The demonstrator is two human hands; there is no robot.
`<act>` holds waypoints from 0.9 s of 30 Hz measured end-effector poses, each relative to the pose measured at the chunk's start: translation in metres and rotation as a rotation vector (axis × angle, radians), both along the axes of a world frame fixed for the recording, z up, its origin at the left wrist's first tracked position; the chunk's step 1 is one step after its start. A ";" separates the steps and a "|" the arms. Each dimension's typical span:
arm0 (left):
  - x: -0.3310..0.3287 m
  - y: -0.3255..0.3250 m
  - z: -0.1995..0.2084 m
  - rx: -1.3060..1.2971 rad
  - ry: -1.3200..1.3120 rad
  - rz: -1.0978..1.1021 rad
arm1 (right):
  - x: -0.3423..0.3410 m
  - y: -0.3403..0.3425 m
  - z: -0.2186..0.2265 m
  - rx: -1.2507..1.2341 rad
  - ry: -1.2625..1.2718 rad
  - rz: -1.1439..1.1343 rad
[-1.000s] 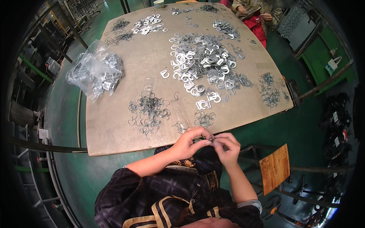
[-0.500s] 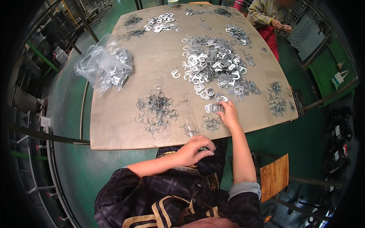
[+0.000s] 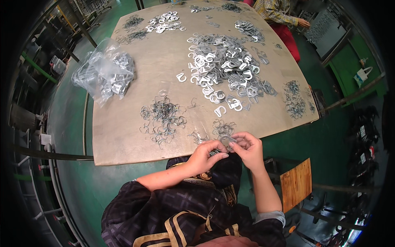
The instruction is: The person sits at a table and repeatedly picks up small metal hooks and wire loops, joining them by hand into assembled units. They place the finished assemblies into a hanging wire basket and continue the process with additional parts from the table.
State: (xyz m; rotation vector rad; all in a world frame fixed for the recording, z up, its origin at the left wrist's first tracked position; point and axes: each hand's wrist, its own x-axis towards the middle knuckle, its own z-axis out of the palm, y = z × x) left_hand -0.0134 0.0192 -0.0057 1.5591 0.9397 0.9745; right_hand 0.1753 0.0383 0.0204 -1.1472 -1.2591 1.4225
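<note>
At the table's near edge my two hands are close together. A flat grey metal hook (image 3: 226, 141) is pinched by my right hand (image 3: 248, 150), right beside the fingers of my left hand (image 3: 205, 156). That left hand is curled closed around small metal pieces (image 3: 214, 152), mostly hidden by its fingers, so their kind is unclear. Just beyond the hands lies a small heap of bent wire clips (image 3: 223, 128). Farther off, a large pile of flat metal hooks (image 3: 224, 66) covers the middle of the table, with a single loose hook (image 3: 220, 111) at its near side.
The brown-topped table (image 3: 123, 136) also bears a larger heap of wire clips (image 3: 162, 117), a clear plastic bag (image 3: 108, 72) of metal parts, and more clips (image 3: 294, 101) at the right. A person in a checked shirt (image 3: 273, 12) is at the far right corner. A wooden board (image 3: 296, 185) stands low right.
My right hand has come back from the near side of the hook pile to my left hand, bringing a metal hook. The view has shifted slightly.
</note>
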 end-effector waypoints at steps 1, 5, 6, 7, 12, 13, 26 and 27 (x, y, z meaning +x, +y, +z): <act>0.001 0.000 0.000 0.011 0.010 0.003 | -0.001 -0.004 0.001 0.007 -0.006 -0.006; 0.003 0.001 0.000 0.101 0.073 0.012 | -0.006 -0.013 0.003 0.090 -0.094 -0.110; 0.003 0.001 -0.001 0.127 0.088 0.017 | -0.008 -0.015 0.000 0.110 -0.124 -0.129; 0.004 0.000 -0.004 0.154 0.103 0.022 | -0.008 -0.017 -0.003 0.130 -0.154 -0.148; 0.004 -0.001 -0.015 0.201 0.174 0.034 | -0.014 -0.026 -0.001 0.290 -0.314 -0.187; 0.003 -0.001 -0.016 0.195 0.191 0.019 | -0.014 -0.027 0.000 0.305 -0.332 -0.200; -0.062 0.135 -0.060 0.385 0.891 0.586 | -0.001 -0.042 -0.013 0.334 -0.326 -0.227; -0.059 0.138 -0.062 0.387 0.909 0.581 | -0.001 -0.042 -0.014 0.334 -0.331 -0.227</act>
